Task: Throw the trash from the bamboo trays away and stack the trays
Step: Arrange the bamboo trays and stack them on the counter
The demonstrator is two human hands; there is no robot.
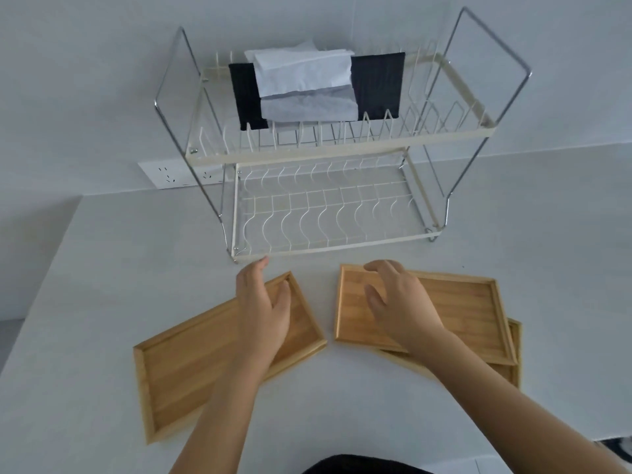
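On the white counter (444, 422), trays look trash-free, so stacking is underway: left hand (261, 309), open, over the eight-o'clock tray (191, 367); right hand (396, 299), open, above the three-o'clock stack (455, 302). Next: grip and lift.

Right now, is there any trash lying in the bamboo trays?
No, the left tray and the top right tray show only bare wood, and the tray beneath it is mostly covered.

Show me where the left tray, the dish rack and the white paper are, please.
Left tray (178, 378): head view, bare wooden floor of the tray.
Dish rack (307, 152): head view, front rail of its upper shelf.
White paper (304, 75): head view, middle of the top sheet.
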